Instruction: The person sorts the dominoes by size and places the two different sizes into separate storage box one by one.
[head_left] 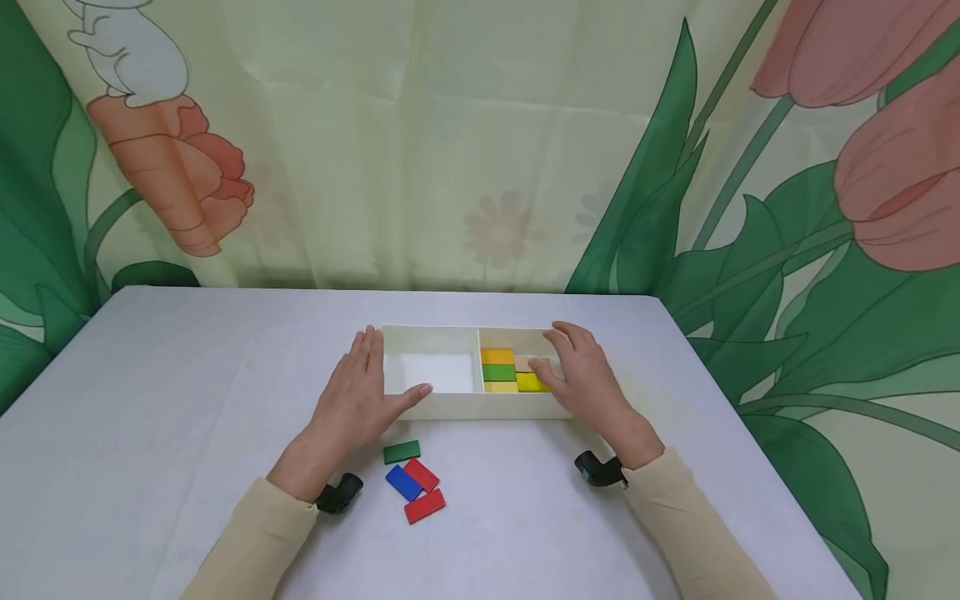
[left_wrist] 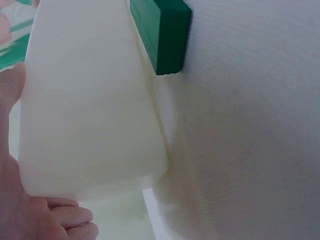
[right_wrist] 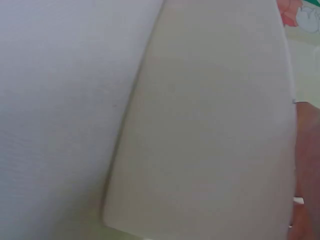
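A white two-compartment box (head_left: 450, 407) stands on the table. My left hand (head_left: 351, 402) lies along its left end, fingers straight and the thumb (head_left: 415, 395) over the front rim. My right hand (head_left: 588, 379) reaches over the right end, its thumb and forefinger spread apart inside the right compartment, thumb tip close to a pale block (head_left: 522, 364). In that compartment lie an orange block (head_left: 497, 357), a green block (head_left: 498, 372), a pale yellow block (head_left: 500, 387) and a bright yellow block (head_left: 529, 382). The right hand's remaining fingers are partly hidden.
In front of the box lie a dark green block (head_left: 402, 452), a blue block (head_left: 404, 482) and two red blocks, one red block (head_left: 424, 505) nearest me. The left compartment shows its bare floor (head_left: 431, 372). Behind the table (head_left: 187, 367) hangs a printed curtain (head_left: 360, 167).
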